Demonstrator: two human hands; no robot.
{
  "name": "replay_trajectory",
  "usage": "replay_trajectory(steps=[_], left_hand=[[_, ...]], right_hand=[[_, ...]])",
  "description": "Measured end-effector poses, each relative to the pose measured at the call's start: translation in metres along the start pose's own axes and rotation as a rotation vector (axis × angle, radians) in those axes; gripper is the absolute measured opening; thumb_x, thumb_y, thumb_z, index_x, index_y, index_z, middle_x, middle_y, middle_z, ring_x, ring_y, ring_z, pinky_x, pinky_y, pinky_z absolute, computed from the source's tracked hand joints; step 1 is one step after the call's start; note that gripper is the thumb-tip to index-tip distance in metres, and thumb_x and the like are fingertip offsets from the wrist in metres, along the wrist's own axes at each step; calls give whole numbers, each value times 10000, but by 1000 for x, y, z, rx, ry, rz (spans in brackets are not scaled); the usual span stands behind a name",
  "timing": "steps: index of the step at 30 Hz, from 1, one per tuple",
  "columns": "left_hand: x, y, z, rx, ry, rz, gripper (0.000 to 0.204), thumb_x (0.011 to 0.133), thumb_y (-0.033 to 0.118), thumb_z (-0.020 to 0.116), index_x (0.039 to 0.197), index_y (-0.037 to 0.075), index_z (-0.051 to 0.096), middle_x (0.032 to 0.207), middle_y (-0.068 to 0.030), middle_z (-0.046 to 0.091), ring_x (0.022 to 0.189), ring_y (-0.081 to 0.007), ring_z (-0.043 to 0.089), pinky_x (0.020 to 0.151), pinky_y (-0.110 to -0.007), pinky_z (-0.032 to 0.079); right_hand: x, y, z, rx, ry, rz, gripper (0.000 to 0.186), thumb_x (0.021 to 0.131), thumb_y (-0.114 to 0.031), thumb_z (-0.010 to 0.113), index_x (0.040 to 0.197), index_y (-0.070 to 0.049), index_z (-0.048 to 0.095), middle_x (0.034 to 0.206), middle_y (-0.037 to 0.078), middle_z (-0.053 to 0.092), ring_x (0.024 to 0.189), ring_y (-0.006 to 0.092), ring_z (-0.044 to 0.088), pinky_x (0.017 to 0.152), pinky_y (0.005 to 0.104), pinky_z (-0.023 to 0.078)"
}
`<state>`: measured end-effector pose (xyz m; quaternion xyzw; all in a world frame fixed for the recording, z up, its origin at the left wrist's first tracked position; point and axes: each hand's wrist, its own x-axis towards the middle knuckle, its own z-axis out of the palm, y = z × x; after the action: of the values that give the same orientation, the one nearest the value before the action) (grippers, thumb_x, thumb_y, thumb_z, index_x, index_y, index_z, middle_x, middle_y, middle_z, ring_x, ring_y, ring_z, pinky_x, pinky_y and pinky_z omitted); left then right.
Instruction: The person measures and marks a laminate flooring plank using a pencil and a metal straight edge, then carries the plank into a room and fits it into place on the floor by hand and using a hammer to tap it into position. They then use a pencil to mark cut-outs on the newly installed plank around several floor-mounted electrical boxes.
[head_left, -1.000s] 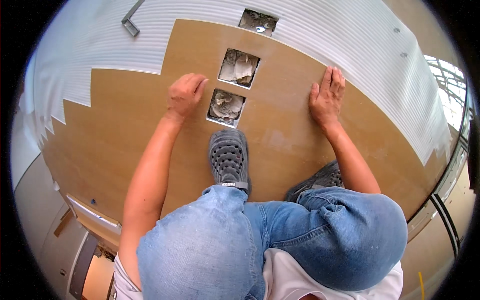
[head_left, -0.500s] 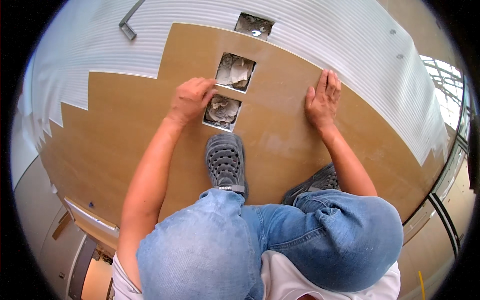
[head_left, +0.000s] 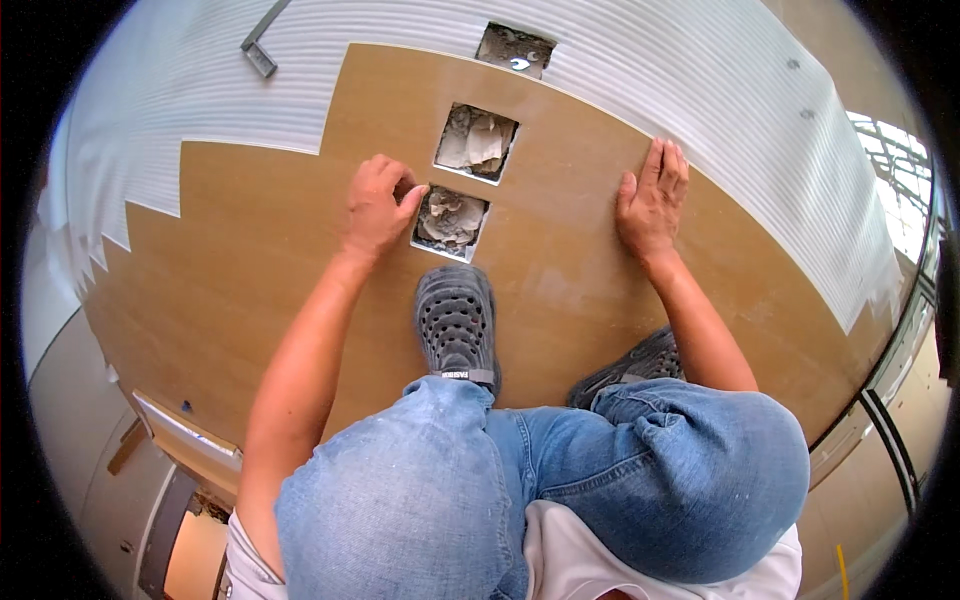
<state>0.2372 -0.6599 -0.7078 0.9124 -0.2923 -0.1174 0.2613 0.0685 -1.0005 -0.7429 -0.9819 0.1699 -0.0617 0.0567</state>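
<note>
Large tan floor panels (head_left: 560, 230) lie in front of me, their back-left edge stepped. Two square cutouts, the far one (head_left: 478, 143) and the near one (head_left: 451, 221), expose rough grey rubble and pale scraps. My left hand (head_left: 376, 205) is at the left of these cutouts, its fingers curled toward the thumb, with the thumb tip near the near cutout's upper-left corner. Whether anything is between those fingers is hidden. By the far edge of the panels, my right hand (head_left: 652, 205) lies flat with its fingers stretched out.
White ribbed underlay sheeting (head_left: 640, 80) spreads beyond the panels, with another cutout (head_left: 515, 50) in it. A metal angle tool (head_left: 260, 58) rests on the sheeting at far left. My grey perforated shoe (head_left: 455, 320) stands just below the near cutout. A dark-framed glass partition (head_left: 890, 440) is at right.
My left hand has drawn back slightly from the strip between the cutouts, its fingers curling in. The right hand stays flat in place. The view has shifted slightly.
</note>
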Motion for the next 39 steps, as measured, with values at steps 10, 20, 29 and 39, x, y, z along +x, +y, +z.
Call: replay_trajectory(steps=[10, 20, 29, 39], left_hand=[[-2, 11, 15, 63, 55, -126, 160, 748, 152, 727, 778, 66, 595, 833, -82, 532, 842, -290, 522, 751, -411, 429], [29, 14, 28, 32, 123, -86, 228, 781, 149, 695, 952, 52, 579, 911, -153, 609, 884, -360, 568, 787, -465, 442], [59, 25, 39, 346, 102, -135, 295, 791, 232, 679, 942, 27, 529, 901, -165, 604, 885, -371, 577, 795, -486, 460], [66, 28, 41, 288, 65, -185, 336, 778, 262, 708, 917, 23, 518, 831, -177, 612, 827, -380, 601, 743, -486, 469]], right_hand=[[-1, 3, 1, -35, -15, 6, 666, 905, -290, 501, 1445, 56, 322, 1465, 225, 307, 1399, 385, 244, 1182, 480, 187], [-2, 1, 4, -23, 3, 22, 659, 879, -275, 524, 1422, 55, 347, 1458, 219, 315, 1389, 382, 258, 1178, 486, 207], [1, 7, 3, 58, 37, 18, 670, 853, -257, 552, 1410, 58, 355, 1411, 220, 339, 1356, 373, 285, 1169, 493, 228], [-2, 11, 0, 110, 54, 38, 651, 839, -265, 583, 1391, 27, 398, 1400, 188, 359, 1352, 347, 293, 1162, 480, 249]])
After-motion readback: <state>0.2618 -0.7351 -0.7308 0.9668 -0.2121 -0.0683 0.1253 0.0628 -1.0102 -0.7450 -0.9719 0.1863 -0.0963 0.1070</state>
